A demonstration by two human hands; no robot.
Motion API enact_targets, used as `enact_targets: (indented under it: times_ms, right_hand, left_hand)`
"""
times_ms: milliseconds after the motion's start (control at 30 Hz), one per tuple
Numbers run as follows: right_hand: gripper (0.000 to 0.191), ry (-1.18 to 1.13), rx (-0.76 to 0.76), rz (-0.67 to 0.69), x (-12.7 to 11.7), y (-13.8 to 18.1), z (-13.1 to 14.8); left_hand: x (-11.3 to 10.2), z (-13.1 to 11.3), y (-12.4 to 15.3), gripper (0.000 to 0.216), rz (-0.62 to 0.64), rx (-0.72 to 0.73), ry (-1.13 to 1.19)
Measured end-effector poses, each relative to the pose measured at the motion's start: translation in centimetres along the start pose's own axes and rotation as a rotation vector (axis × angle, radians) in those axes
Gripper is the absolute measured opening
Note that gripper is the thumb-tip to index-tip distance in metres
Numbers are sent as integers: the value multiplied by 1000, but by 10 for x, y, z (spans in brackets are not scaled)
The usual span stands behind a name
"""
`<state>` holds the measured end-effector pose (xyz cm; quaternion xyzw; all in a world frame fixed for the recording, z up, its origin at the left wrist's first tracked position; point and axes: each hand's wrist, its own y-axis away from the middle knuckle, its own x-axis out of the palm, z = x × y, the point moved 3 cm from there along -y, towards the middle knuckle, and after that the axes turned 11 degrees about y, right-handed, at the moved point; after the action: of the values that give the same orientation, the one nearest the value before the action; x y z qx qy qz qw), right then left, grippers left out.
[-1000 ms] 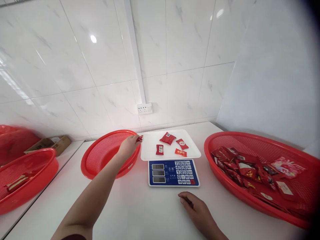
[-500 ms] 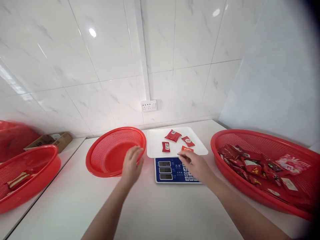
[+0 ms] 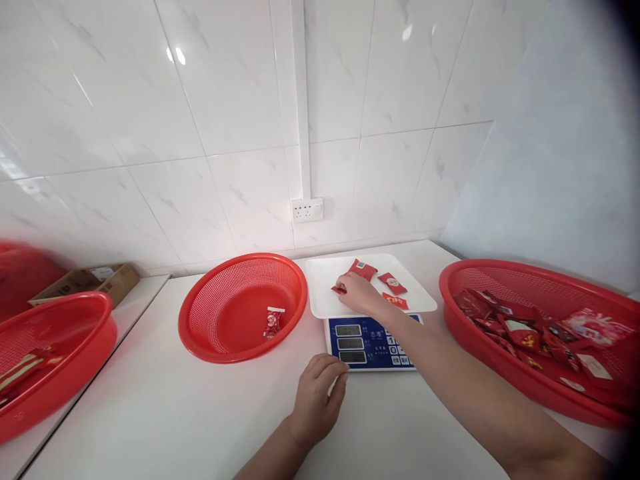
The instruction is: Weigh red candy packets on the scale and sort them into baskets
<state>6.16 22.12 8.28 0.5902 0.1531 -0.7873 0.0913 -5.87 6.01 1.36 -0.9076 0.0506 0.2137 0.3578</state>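
Note:
My right hand (image 3: 356,293) reaches over the white tray (image 3: 323,308) of a digital scale, its fingers closed on a small red packet (image 3: 339,289) at the tray's left side. Several other red packets lie on the tray: a larger one with a barcode label (image 3: 363,269), one with a white round print (image 3: 393,283) and an orange-red one (image 3: 395,300). My left hand (image 3: 320,393) hovers just in front of the blue scale panel (image 3: 373,343), fingers loosely bent, thumb apart, holding nothing. One red-and-white packet (image 3: 273,321) lies in the round red basket (image 3: 200,320) to the left.
A large red basket (image 3: 457,313) on the right holds many red packets. At the far left stands another red basket (image 3: 95,333) with a few packets, a cardboard box (image 3: 115,280) and a red bag (image 3: 23,280) behind it. A tiled wall with a socket (image 3: 307,210) closes off the back.
My left hand has moved from the round basket to the front of the scale, and a packet now shows in that basket. My right hand has moved onto the tray and closed on a packet.

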Motion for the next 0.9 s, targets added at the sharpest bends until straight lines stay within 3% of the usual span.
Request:
enact_targets:
  times_ms: [100, 233, 300, 367, 500, 633, 767, 900]
  right_hand:
    - [30, -131, -82, -36, -11, -9, 26]
    - [51, -309, -306, -103, -28, -20, 44]
    - [54, -132, -252, -96, -31, -27, 28]
    - [58, 106, -85, 1, -26, -32, -2]
    - [64, 174, 90, 104, -14, -37, -56]
    - [51, 142, 115, 112, -7, -37, -74]
    - [41, 67, 77, 62, -13, -39, -53]
    - [62, -238, -165, 47, -34, -35, 3]
  left_hand:
    - [-6, 9, 1, 24, -68, -90, -3]
    - [-21, 22, 0, 47, -315, -246, 52]
    - [-30, 26, -2, 60, -429, -312, 132]
    - [-35, 28, -3, 66, -483, -365, 203]
    - [-40, 31, -6, 75, -487, -514, 283]
    - [-40, 37, -6, 74, -498, -620, 315]
    - [-40, 41, -6, 69, -492, -609, 271]
    - [-43, 42, -6, 64, -481, -603, 198]
